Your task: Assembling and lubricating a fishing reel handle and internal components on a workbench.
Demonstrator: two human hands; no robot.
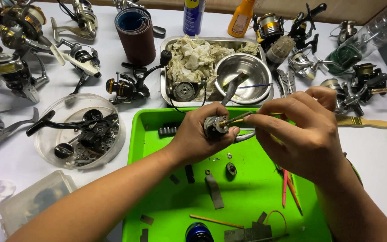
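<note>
My left hand (198, 136) grips a small grey fishing-reel body (214, 127) above a bright green tray (148, 134). A brass shaft sticks out of the reel body toward the right. My right hand (301, 130) pinches a thin metal tool (239, 118) whose tip meets that shaft. Small loose parts lie on the tray below the hands: a tiny gear (229, 155), a black round piece (231, 169), a grey strip (214, 190) and red-orange sticks (288, 188).
A steel tray (164, 67) behind holds crumpled rags, a reel part and a steel bowl (242, 76). Several fishing reels lie around on the white table, with a clear round dish of parts (79, 130) at left, a sandpaper roll (135, 36), bottles, and a brush (363, 122) at right.
</note>
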